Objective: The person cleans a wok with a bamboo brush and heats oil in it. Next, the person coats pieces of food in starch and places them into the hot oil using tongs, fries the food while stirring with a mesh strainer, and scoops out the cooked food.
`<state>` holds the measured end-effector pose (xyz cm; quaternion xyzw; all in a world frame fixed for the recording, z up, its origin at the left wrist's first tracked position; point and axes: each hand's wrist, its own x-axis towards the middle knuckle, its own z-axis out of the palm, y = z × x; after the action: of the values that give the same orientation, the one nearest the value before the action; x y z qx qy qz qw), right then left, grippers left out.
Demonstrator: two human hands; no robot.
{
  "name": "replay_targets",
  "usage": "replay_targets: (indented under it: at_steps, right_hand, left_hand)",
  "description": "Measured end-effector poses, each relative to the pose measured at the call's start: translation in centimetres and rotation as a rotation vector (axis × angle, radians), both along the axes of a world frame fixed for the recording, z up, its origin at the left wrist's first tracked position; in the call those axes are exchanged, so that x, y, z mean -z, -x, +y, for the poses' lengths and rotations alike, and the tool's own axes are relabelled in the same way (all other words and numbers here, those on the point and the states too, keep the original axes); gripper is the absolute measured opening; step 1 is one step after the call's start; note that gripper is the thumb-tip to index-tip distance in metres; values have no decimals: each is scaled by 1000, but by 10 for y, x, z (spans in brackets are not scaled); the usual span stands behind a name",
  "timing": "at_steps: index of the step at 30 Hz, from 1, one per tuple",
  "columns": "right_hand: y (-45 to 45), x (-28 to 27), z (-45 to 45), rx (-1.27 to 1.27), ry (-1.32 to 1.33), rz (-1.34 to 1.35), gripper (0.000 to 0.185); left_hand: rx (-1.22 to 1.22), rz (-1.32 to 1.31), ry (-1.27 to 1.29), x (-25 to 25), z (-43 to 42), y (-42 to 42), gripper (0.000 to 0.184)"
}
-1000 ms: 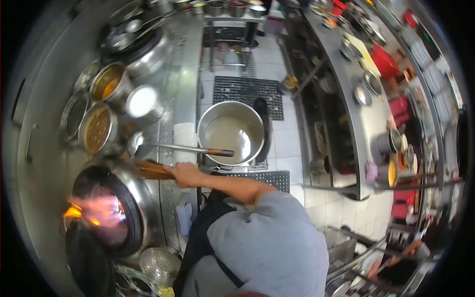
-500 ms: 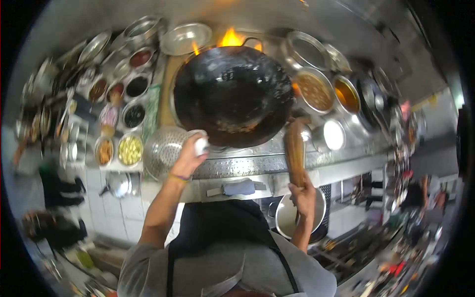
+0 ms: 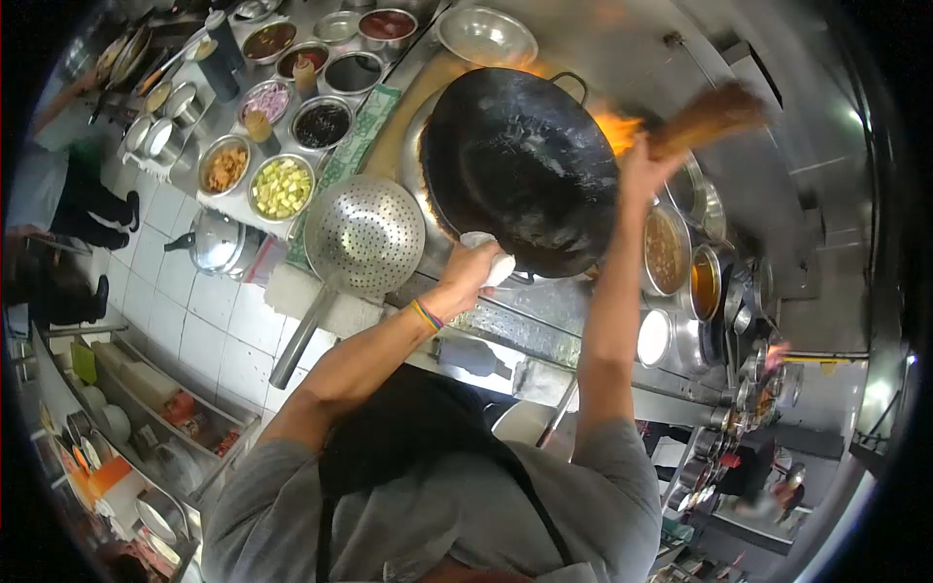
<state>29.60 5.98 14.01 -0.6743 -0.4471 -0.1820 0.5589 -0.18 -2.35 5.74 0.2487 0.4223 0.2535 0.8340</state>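
Note:
My left hand (image 3: 469,275) is closed on a white cloth (image 3: 500,269) at the near rim of a large black wok (image 3: 520,175). The wok is tilted over the burner and looks empty inside, with a wet sheen. Flames (image 3: 616,130) rise beside its right edge. My right hand (image 3: 646,175) grips the end of a brown wooden brush (image 3: 708,119), blurred, held up to the right of the wok. Left of the wok lies a perforated ladle (image 3: 365,233), its handle toward me.
Bowls of diced vegetables (image 3: 282,188), orange pieces (image 3: 224,167) and dark sauce (image 3: 322,123) stand at the left. Pots of brown sauce (image 3: 667,250) and orange liquid (image 3: 705,282) stand at the right. A person's legs (image 3: 92,209) show at the far left.
The view has turned. My right hand has raised the brush from the counter to beyond the wok's right side. My left hand, out of view at first, stays at the wok's near rim.

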Motion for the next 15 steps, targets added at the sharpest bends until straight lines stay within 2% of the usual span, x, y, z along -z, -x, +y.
replay_targets:
  at_steps: [1,2,3,4,5,8,10,12,13,15]
  right_hand:
    - [-25,46,31,87,61,-107,89]
    - [-19,74,46,56,393,330,88]
    - [-5,96,55,61,626,230,86]
    - [29,99,49,-44,821,284,85]
    - [53,126,50,20,834,336,81]
    - [119,103,6,-579,981,493,80]
    - [127,95,-20,-863,967,559,82]
    - [87,84,-33,-903,1069,484,86]
    - [67,66,-32,-678,1239,300,86]
    - [36,52,-27,83,1388,-99,79]
  left_hand:
    - [-8,5,-5,2,-2,-1,17]
    - [-17,8,-16,5,-1,-3,16]
    - [-26,9,-28,6,-1,-6,16]
    - [-65,33,-52,4,-2,-7,15]
    - [-113,-8,-82,12,-4,-12,16]
    - [-102,15,-65,17,2,-9,16]
    - [-96,47,-85,7,7,-3,17]
    - [-75,18,-97,14,12,-3,17]
    - [-58,4,-98,17,10,-3,18]
    - [-49,21,-82,11,8,0,19]
